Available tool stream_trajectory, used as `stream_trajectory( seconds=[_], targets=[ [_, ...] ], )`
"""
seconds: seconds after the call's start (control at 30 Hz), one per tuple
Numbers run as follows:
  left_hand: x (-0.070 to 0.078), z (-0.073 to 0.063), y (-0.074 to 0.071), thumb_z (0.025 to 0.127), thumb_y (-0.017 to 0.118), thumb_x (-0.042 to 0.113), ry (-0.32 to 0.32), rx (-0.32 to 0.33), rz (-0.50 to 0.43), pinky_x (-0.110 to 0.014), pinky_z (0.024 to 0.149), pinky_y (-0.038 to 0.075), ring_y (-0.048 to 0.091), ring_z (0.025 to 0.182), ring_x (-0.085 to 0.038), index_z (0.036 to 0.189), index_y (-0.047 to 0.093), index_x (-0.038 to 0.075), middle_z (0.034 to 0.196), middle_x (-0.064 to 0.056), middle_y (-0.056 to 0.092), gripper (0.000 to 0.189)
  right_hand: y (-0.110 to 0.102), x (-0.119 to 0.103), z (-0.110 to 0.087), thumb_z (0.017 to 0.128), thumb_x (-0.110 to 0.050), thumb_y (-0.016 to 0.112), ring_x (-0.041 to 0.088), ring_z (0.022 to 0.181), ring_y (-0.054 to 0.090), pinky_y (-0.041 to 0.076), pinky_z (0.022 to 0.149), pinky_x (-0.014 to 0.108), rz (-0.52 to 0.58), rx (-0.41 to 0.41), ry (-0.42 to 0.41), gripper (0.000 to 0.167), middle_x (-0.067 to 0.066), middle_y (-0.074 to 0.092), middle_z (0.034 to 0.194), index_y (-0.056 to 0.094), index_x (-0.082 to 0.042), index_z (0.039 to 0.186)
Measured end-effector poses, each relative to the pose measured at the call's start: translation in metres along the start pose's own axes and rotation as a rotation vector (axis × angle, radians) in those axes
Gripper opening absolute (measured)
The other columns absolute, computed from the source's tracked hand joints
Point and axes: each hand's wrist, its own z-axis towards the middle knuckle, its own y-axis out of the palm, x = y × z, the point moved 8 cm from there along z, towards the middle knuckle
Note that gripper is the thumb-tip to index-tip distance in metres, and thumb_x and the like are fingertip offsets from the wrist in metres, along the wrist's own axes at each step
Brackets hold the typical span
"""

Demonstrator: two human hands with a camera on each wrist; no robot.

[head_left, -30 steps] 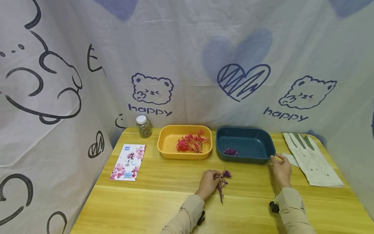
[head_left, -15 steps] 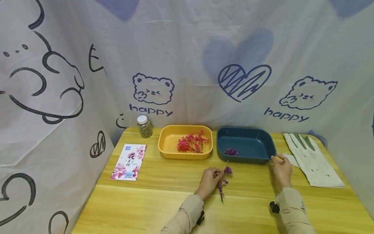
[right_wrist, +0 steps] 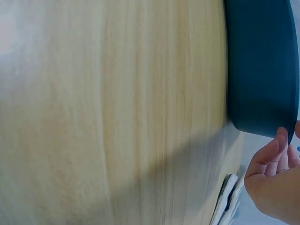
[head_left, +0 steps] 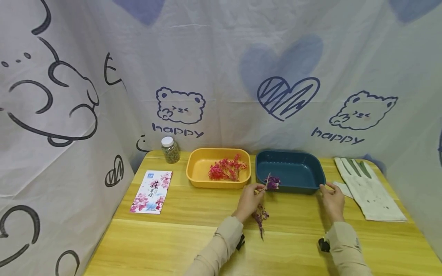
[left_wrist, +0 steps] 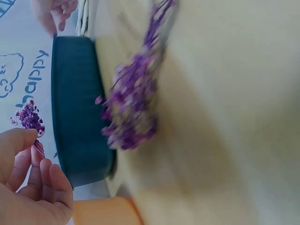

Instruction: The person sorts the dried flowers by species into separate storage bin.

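Between thumb and fingers, my left hand [head_left: 249, 200] pinches a sprig of purple dried flowers [head_left: 273, 182] by its stem. The blossom is at the near rim of the dark teal tray [head_left: 297, 188], overlapping the purple flowers inside in the head view. On the table below that hand lies another purple dried flower bunch [head_left: 259, 219], large and close in the left wrist view [left_wrist: 133, 103]. My right hand [head_left: 333, 201] pinches the tray's near right corner, thumb and fingers at the rim, as the right wrist view also shows.
A yellow tray [head_left: 193, 183] with pink-red dried flowers [head_left: 226, 169] stands left of the teal one. Farther left are a white-capped jar [head_left: 170, 151] and a floral-printed packet [head_left: 151, 191]. White gloves [head_left: 371, 191] lie at the right. A printed curtain [head_left: 221, 76] hangs behind the table.
My left hand has lifted a purple sprig away from the bunch on the table and moved it up to the teal tray's near rim. The right hand has stayed at the corner.
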Motion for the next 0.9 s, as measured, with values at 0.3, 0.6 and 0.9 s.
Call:
stream_trajectory(
  seconds=[0.3, 0.6, 0.9],
  targets=[
    [0.009, 0.037, -0.003, 0.091, 0.062, 0.004, -0.027, 0.013, -0.020, -0.020, 0.068, 0.048, 0.059, 0.079, -0.013, 0.104, 0.069, -0.001, 0.091, -0.010, 0.067, 0.016, 0.000, 0.003, 0.002, 0.097, -0.034, 0.051, 0.002, 0.065, 0.051, 0.042, 0.057, 0.021, -0.006, 0.014, -0.005, 0.052, 0.016, 0.063, 0.101, 0.047, -0.001, 0.137],
    [0.002, 0.053, 0.001, 0.089, 0.063, 0.003, -0.072, 0.022, 0.046, -0.020, 0.067, 0.047, 0.060, 0.077, -0.014, 0.102, 0.070, -0.001, 0.088, -0.009, 0.067, 0.015, -0.001, -0.002, -0.001, 0.097, -0.031, 0.053, -0.002, 0.061, 0.048, 0.041, 0.057, 0.021, 0.001, 0.023, -0.012, 0.050, 0.002, 0.062, 0.086, 0.047, 0.000, 0.136],
    [0.003, 0.061, 0.010, 0.091, 0.063, 0.010, -0.104, -0.008, 0.236, -0.024, 0.074, 0.050, 0.064, 0.087, -0.017, 0.104, 0.071, 0.004, 0.093, -0.007, 0.070, 0.016, 0.000, -0.001, -0.002, 0.097, -0.032, 0.051, -0.003, 0.062, 0.047, 0.041, 0.058, 0.021, 0.006, 0.010, -0.012, 0.051, 0.012, 0.063, 0.096, 0.046, 0.000, 0.137]
  ],
)
